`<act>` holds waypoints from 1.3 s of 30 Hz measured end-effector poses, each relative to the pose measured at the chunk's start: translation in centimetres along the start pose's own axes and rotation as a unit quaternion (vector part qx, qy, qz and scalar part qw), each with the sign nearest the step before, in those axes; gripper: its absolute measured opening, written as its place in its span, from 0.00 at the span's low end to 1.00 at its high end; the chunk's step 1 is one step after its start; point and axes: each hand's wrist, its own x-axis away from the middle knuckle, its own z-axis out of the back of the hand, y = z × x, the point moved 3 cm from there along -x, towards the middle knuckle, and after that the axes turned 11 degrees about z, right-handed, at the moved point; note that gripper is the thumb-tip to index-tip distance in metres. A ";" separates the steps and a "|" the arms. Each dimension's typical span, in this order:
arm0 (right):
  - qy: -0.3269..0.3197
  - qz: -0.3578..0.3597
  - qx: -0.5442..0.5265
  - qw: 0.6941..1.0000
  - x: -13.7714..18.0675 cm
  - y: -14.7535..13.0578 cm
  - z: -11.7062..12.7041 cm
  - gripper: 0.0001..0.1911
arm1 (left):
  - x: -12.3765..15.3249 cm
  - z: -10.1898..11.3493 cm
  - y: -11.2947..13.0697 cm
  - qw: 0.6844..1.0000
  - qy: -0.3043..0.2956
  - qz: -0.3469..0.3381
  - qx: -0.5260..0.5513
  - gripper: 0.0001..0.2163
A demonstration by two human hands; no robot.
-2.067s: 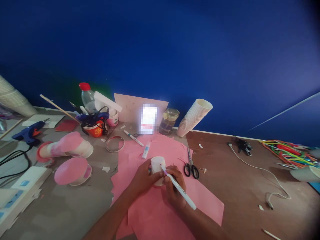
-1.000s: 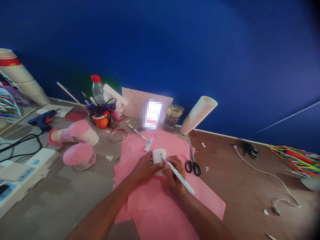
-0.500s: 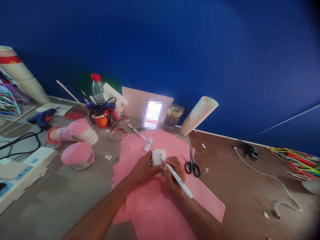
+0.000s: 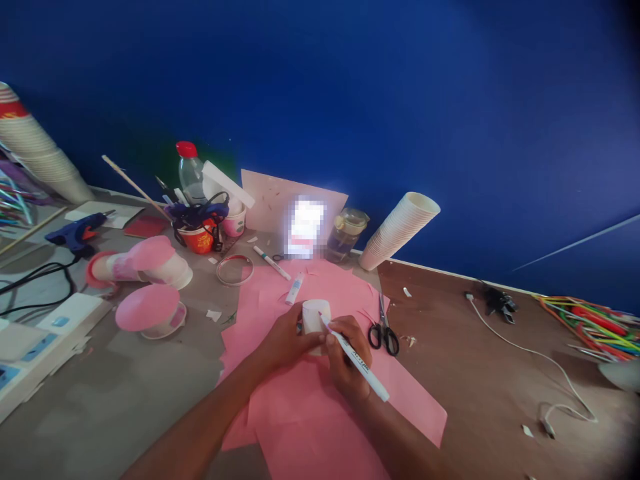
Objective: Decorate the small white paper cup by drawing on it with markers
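A small white paper cup point(image 4: 316, 312) is held over the pink paper sheets point(image 4: 295, 427). Around its left side and lower front wraps my left hand point(image 4: 287, 340), closed on it. Pinched in my right hand point(image 4: 349, 357) is a white paint marker point(image 4: 361, 365), its purplish tip touching or very close to the cup's side. Any mark under the tip is too small to make out. Black-handled scissors point(image 4: 384, 333) lie just right of my right hand. A glue tube point(image 4: 295, 289) and another marker point(image 4: 271, 262) rest beyond the cup.
Pink-and-white cup pieces point(image 4: 150, 310) and a blue glue gun point(image 4: 80, 230) are on the left, near a power strip point(image 4: 45, 347). A leaning stack of paper cups point(image 4: 397, 233) and a glass jar point(image 4: 346, 233) stand by the blue wall. A white cable point(image 4: 530, 353) curls on the right.
The camera view has shifted slightly. The marker's tip sits a little lower and further left on the cup; both hands keep their hold.
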 end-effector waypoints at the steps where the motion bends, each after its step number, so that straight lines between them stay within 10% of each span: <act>1: 0.001 0.001 0.001 1.000 0.0 0.0 0.0 0.10 | 0.0 0.0 0.0 1.000 -0.001 0.001 0.002 0.28; 39: -0.015 0.010 0.048 0.999 -0.1 -0.2 0.1 0.08 | 0.2 -0.1 0.1 1.000 -0.004 -0.004 0.015 0.28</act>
